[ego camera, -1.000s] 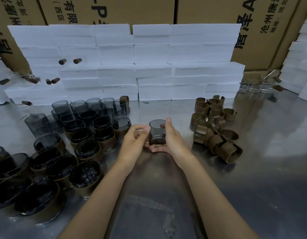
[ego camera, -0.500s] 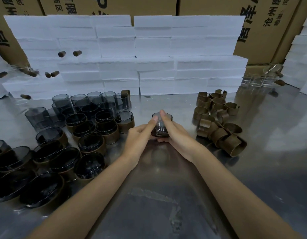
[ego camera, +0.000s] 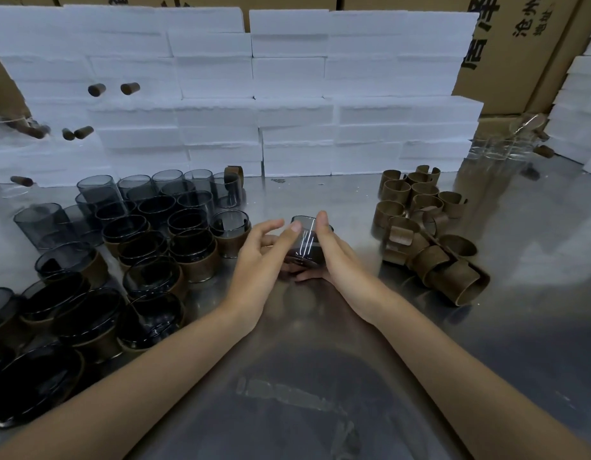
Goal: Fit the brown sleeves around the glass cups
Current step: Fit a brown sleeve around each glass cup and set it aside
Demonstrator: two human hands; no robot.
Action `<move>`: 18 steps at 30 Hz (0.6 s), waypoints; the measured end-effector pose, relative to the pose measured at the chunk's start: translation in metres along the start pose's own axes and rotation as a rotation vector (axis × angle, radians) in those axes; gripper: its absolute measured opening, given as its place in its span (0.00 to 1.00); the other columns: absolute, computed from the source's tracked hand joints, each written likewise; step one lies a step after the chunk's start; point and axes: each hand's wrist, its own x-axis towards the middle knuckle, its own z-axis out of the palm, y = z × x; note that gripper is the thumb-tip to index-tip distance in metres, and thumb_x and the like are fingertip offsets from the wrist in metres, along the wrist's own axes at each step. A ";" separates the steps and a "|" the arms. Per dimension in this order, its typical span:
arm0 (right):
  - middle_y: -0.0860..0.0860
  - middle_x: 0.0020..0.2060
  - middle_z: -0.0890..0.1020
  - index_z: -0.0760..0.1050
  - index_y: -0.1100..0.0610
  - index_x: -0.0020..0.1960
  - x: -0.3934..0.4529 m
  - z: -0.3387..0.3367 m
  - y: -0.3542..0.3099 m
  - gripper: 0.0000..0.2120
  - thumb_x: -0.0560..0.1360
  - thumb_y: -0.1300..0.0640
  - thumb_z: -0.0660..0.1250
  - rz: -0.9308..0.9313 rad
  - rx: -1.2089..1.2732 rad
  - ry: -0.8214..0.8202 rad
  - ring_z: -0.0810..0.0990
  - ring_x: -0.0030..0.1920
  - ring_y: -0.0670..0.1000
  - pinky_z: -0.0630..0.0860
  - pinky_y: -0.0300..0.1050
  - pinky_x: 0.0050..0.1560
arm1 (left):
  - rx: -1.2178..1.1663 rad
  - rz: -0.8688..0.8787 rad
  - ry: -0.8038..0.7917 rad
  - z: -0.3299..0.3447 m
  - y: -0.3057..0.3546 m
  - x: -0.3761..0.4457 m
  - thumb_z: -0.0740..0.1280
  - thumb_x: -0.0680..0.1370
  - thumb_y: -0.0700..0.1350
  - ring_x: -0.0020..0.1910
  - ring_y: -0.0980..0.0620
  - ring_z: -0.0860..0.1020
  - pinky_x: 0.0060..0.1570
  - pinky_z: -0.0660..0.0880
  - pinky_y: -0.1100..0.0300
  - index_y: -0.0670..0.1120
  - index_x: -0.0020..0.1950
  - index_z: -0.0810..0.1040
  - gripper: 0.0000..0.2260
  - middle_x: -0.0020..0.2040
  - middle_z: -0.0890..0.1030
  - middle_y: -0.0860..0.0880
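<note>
A smoky glass cup [ego camera: 306, 239] stands at the middle of the steel table, tilted slightly between both hands. My right hand [ego camera: 337, 257] holds it from the right, fingers curled under its base. My left hand [ego camera: 264, 257] touches its left side with the thumb on the glass and the other fingers spread loose. A brown sleeve seems to sit low on the cup, mostly hidden by the hands. Loose brown sleeves [ego camera: 423, 234] lie piled to the right. Sleeved cups [ego camera: 191, 254] and bare smoky cups [ego camera: 98, 194] crowd the left.
Stacked white foam blocks [ego camera: 287, 94] wall off the back of the steel table [ego camera: 320, 393], with cardboard boxes [ego camera: 519, 44] behind. Clear glasses [ego camera: 496, 147] stand at the back right. Small brown cork-like pieces [ego camera: 128, 88] stick out of the foam at left.
The hands and cup have shifted slightly away from me. My left hand's fingers have spread away from the cup, leaving the thumb on it. The view has tilted down.
</note>
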 end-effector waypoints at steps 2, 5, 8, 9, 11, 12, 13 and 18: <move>0.58 0.54 0.86 0.75 0.55 0.70 0.001 0.000 0.003 0.40 0.73 0.27 0.52 -0.004 0.007 0.025 0.87 0.50 0.54 0.83 0.49 0.50 | -0.002 0.013 0.035 0.000 0.000 0.000 0.73 0.78 0.54 0.44 0.48 0.82 0.47 0.79 0.53 0.49 0.60 0.80 0.14 0.57 0.82 0.41; 0.54 0.47 0.87 0.78 0.51 0.62 0.002 0.000 0.008 0.25 0.84 0.38 0.48 -0.050 -0.011 0.110 0.87 0.46 0.53 0.84 0.46 0.43 | -0.024 0.018 0.063 -0.001 -0.002 0.000 0.68 0.82 0.49 0.49 0.43 0.81 0.51 0.77 0.48 0.47 0.56 0.81 0.07 0.54 0.83 0.41; 0.54 0.50 0.87 0.79 0.52 0.59 0.000 0.002 0.011 0.21 0.87 0.46 0.49 -0.083 -0.041 0.184 0.87 0.48 0.54 0.85 0.47 0.43 | -0.058 -0.002 0.080 -0.001 -0.004 0.001 0.64 0.84 0.45 0.58 0.38 0.82 0.59 0.77 0.42 0.45 0.55 0.79 0.06 0.58 0.83 0.37; 0.56 0.52 0.86 0.79 0.54 0.61 -0.001 0.002 0.011 0.21 0.87 0.47 0.50 -0.092 -0.055 0.198 0.87 0.49 0.54 0.85 0.47 0.43 | -0.074 -0.014 0.079 -0.002 -0.004 0.001 0.63 0.85 0.44 0.58 0.38 0.82 0.57 0.79 0.43 0.44 0.56 0.79 0.07 0.59 0.82 0.36; 0.57 0.53 0.86 0.79 0.57 0.63 -0.003 0.002 0.009 0.20 0.87 0.49 0.51 -0.114 -0.077 0.208 0.87 0.49 0.54 0.85 0.47 0.42 | -0.106 -0.038 0.068 -0.003 -0.002 0.001 0.61 0.85 0.44 0.54 0.41 0.83 0.49 0.81 0.50 0.40 0.59 0.78 0.10 0.58 0.82 0.34; 0.56 0.52 0.86 0.79 0.57 0.63 -0.004 0.003 0.008 0.20 0.87 0.48 0.52 -0.126 -0.084 0.205 0.87 0.48 0.54 0.84 0.46 0.41 | -0.124 -0.051 0.054 -0.003 -0.001 0.001 0.60 0.85 0.45 0.53 0.41 0.84 0.46 0.82 0.53 0.38 0.62 0.78 0.13 0.57 0.83 0.34; 0.56 0.51 0.86 0.79 0.57 0.62 -0.006 0.003 0.006 0.20 0.86 0.47 0.54 -0.136 -0.092 0.195 0.87 0.48 0.54 0.84 0.46 0.41 | -0.146 -0.062 0.035 -0.004 0.000 0.000 0.60 0.85 0.46 0.54 0.40 0.84 0.47 0.82 0.52 0.37 0.64 0.77 0.15 0.57 0.83 0.34; 0.41 0.45 0.86 0.79 0.50 0.62 -0.013 0.008 -0.001 0.30 0.73 0.30 0.59 -0.128 -0.135 0.071 0.85 0.44 0.39 0.78 0.32 0.38 | -0.236 -0.089 -0.085 -0.004 0.006 -0.007 0.64 0.82 0.53 0.57 0.34 0.83 0.56 0.80 0.40 0.36 0.63 0.79 0.21 0.58 0.82 0.32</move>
